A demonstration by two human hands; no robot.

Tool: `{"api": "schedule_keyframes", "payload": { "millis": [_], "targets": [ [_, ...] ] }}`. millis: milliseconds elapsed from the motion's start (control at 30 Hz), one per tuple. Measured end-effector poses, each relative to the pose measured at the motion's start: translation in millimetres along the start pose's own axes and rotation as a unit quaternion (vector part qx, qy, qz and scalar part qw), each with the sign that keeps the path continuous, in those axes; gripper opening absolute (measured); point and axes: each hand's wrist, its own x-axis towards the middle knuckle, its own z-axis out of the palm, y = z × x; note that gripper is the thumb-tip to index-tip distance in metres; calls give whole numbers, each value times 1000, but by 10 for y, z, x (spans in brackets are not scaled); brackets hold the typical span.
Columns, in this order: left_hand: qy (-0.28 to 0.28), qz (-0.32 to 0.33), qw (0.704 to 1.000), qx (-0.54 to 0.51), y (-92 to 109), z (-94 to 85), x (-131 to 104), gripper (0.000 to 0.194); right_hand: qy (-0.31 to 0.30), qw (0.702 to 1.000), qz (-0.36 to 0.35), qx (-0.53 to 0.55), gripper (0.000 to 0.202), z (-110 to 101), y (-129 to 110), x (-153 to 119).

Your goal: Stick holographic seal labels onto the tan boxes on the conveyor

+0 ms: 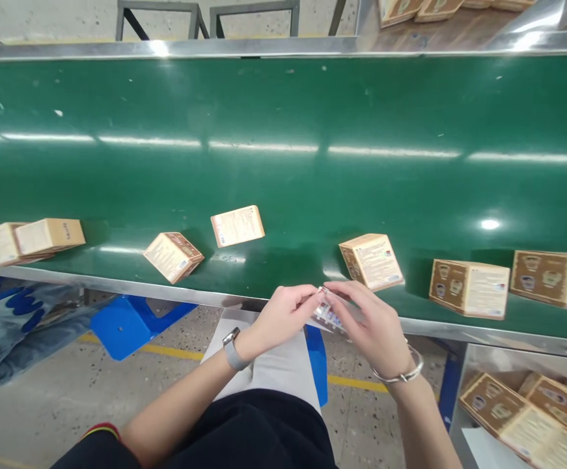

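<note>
Between my two hands, over the near edge of the belt, is a small shiny clear-and-white sheet with rows of coloured marks [329, 316]; its exact kind is hard to make out. My left hand [286, 317] pinches its upper left corner with thumb and fingertips. On the other side my right hand [372, 326] grips it, fingertips meeting the left ones, and covers much of it. Just beyond the right hand a brown and cream carton [375, 262] rests on the belt. A flat-looking cream carton [237, 226] lies farther up to the left.
The green conveyor belt [283, 104] runs across, edged by metal rails. More cartons lie at left [174, 257], far left [49, 236] and right [471, 288]. A bin at lower right holds several cartons [522, 417]. A blue stool [124, 326] stands beside another person's legs [14, 339].
</note>
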Motion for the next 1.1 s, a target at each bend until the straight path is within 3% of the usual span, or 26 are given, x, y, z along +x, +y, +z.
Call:
{"api": "schedule_keyframes", "payload": {
  "millis": [267,400,467,533,633,700,867,967,1100],
  "targets": [
    [12,-40,999,-28,-96,-222,-166,23,61,993,-77,-70,13,407,-106,143],
    [41,-49,997,-35,-200,-339,-189,21,72,994,-80,-26,11,568,-217,176],
    [62,-53,997,-10,-239,-435,-206,24,75,996,-31,35,7,630,-248,192],
    [92,-43,993,53,-254,-569,-215,26,97,986,75,115,7,705,-238,224],
    [148,44,969,193,-232,-827,-174,20,151,930,230,244,21,871,-164,334],
    [161,108,941,276,-211,-994,-108,16,165,903,256,302,35,993,-113,458],
    [56,148,922,353,-258,-1165,6,21,187,896,196,352,47,1160,-52,826],
    [1,160,917,365,-352,-1104,-26,23,233,878,213,359,38,1196,-16,973],
    [-13,165,922,349,-439,-1000,-70,24,271,867,242,339,32,1279,7,1035]
  ]
}}
